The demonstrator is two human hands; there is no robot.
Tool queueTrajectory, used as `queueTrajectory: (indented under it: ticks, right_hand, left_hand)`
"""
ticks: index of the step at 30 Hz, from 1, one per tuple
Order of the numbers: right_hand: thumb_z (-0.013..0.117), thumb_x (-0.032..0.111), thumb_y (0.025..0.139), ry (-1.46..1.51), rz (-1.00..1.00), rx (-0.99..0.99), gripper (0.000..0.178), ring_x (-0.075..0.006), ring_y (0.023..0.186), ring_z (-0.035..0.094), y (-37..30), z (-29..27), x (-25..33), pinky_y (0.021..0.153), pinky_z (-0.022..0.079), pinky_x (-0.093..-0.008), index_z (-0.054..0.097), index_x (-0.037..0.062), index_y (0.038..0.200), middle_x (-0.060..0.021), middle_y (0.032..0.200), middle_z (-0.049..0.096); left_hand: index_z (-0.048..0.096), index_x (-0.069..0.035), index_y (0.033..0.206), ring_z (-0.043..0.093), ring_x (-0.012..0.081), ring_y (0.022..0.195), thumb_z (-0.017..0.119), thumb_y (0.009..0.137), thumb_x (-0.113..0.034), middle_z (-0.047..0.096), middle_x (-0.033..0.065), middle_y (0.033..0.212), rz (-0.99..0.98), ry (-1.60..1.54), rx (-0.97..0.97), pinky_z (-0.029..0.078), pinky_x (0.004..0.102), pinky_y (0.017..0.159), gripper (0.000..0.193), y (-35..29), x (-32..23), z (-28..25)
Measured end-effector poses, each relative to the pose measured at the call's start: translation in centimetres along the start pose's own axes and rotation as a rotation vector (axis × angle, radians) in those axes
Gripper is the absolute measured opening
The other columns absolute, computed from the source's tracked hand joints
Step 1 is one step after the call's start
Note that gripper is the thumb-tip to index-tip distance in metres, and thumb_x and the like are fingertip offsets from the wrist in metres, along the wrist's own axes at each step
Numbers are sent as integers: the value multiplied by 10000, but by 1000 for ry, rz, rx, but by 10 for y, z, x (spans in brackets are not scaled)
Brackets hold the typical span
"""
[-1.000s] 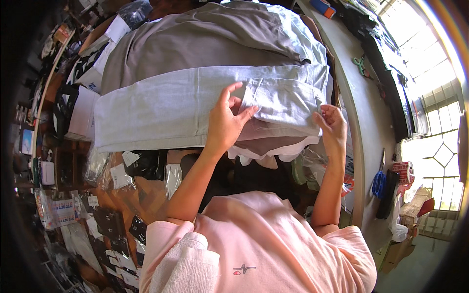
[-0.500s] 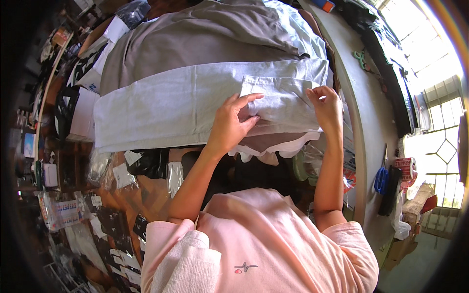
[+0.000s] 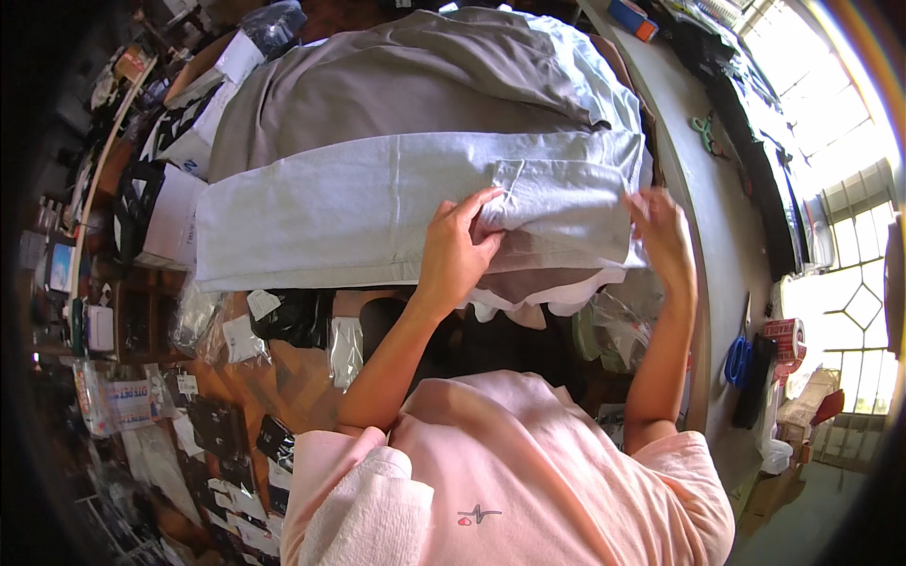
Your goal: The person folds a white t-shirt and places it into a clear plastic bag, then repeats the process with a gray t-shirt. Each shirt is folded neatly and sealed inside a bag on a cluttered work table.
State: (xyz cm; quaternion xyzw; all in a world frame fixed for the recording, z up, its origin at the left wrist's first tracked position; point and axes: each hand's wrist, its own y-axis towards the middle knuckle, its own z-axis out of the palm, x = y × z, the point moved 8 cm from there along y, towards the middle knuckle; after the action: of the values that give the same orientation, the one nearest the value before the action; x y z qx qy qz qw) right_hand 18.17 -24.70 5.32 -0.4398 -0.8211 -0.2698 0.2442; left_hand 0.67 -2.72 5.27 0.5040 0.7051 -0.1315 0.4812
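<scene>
A white garment (image 3: 311,212) lies spread lengthwise in front of me over a pile of cloth, its kind unclear. A narrower part of it, like a sleeve (image 3: 564,193), is laid back over its right portion. My left hand (image 3: 458,247) pinches this folded part at its left end, thumb against fingers. At the opposite end, my right hand (image 3: 663,231) has curled fingers at the sleeve's edge, slightly blurred. Beneath and behind lies a grey-brown cloth (image 3: 396,90), with a pale blue-white cloth (image 3: 590,71) at its far right.
A long grey ledge (image 3: 722,222) runs along the right, carrying blue scissors (image 3: 738,358), a red-and-white tape roll (image 3: 785,338) and green-handled scissors (image 3: 703,132). White boxes (image 3: 175,219) stand left of the pile. Plastic-wrapped packages (image 3: 226,439) cover the floor at lower left.
My right hand has moved right and slightly nearer, to the sleeve's end. My left fingers have closed from a wider spread onto the cloth. The view has shifted slightly.
</scene>
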Motion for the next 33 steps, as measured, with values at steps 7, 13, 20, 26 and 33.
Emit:
queueTrajectory:
  ticks: [7, 13, 20, 26, 33]
  right_hand:
    - [606, -61, 767, 583, 197, 81, 258, -125, 499, 566, -26, -11, 36, 372, 381, -216, 507, -16, 1001, -75, 830, 539]
    - [570, -19, 828, 655, 139, 224, 168, -162, 598, 624, -27, -13, 41, 527, 530, -233, 508, -15, 984, -69, 799, 567]
    - [626, 75, 829, 511, 207, 225, 223, -98, 575, 564, -35, 9, 2, 505, 464, -212, 526, -28, 999, -56, 708, 587]
    - [656, 241, 820, 148, 253, 39, 281, -109, 608, 501, -10, 2, 9, 573, 427, -284, 630, -32, 882, -74, 739, 600]
    - [668, 78, 760, 664, -260, 254, 172, -230, 917, 589, -17, -12, 61, 830, 448, -345, 631, -51, 866, -124, 1070, 617]
  left_hand:
    - [568, -41, 1173, 552, 55, 815, 623, 769, 55, 647, 26, 930, -337, -710, 211, 444, 190, 746, 420, 8, 21, 8]
    - [548, -38, 1185, 544, 59, 724, 717, 750, -71, 651, 28, 811, -362, -547, 352, 430, 219, 723, 467, -6, 17, 8]
    - [477, -15, 1194, 527, 102, 576, 709, 785, -232, 623, 83, 663, -303, -288, 85, 421, 266, 561, 517, -9, 28, 8]
    - [450, -15, 1178, 609, 163, 738, 742, 746, -243, 635, 157, 801, -324, -121, 69, 467, 280, 666, 569, 16, 18, 10]
    - [478, -78, 1255, 574, 113, 831, 653, 708, 42, 645, 26, 853, -62, -649, 349, 433, 282, 818, 586, 3, -19, 6]
